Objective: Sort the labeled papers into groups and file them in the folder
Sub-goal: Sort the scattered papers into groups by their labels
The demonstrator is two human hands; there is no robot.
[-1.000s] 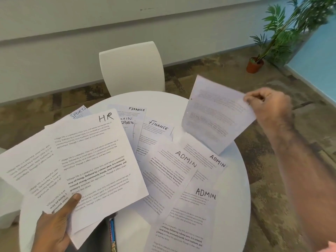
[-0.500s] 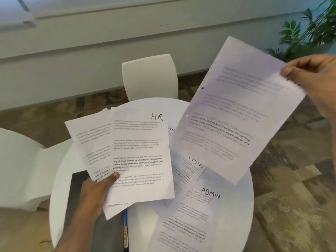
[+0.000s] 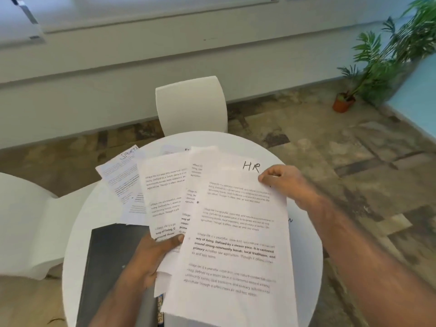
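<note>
Head view looks down on a sheet marked HR (image 3: 238, 232), its long axis running away from the person, heading at the far end. The right hand (image 3: 280, 182) pinches its far right corner just beside the heading, so the page hangs toward the body from that grip. The left hand (image 3: 151, 256) is nearer the lower edge: its thumb presses on a fan of papers (image 3: 165, 199) that the HR sheet overlaps at the right. By my reading, squaring it onto that fan comes next. White, printed in paragraphs, one block bold. A dark folder (image 3: 111, 253) lies on the table (image 3: 306, 256) under the left wrist.
</note>
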